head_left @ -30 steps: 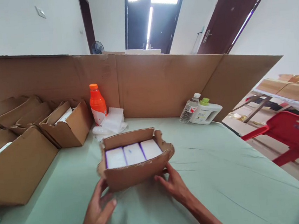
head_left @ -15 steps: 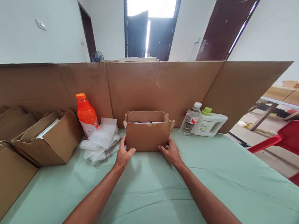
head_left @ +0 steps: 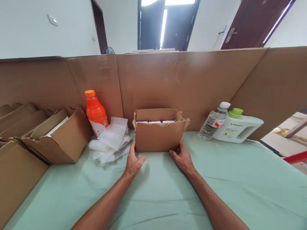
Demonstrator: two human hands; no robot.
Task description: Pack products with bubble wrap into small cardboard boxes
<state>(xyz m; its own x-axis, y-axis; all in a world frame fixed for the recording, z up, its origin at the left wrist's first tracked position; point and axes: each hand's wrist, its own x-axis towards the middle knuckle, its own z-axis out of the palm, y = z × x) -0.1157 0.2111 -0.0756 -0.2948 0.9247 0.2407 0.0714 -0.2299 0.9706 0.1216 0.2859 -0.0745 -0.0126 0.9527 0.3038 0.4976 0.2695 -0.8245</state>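
A small open-topped cardboard box (head_left: 159, 138) stands on the green cloth in front of me. Its upper edge is torn, and white-and-purple packs (head_left: 154, 122) show inside. My left hand (head_left: 133, 164) is at the box's lower left corner, its fingers along the side and its thumb low in front. At the lower right corner, my right hand (head_left: 183, 159) has its thumb by the front face and its fingers around the side. Together the two hands hold the box between them. Some fingertips are hidden behind the box.
Crumpled bubble wrap (head_left: 112, 139) and an orange bottle (head_left: 96, 111) stand left of the box. Larger cardboard boxes (head_left: 60, 142) line the far left. To the right are a clear water bottle (head_left: 214, 122) and a white jug (head_left: 237, 128). A cardboard wall (head_left: 177, 78) runs behind.
The view has turned slightly, so most things sit differently in the picture. My left thumb is now lower, off the box's front face. More of the packs inside shows.
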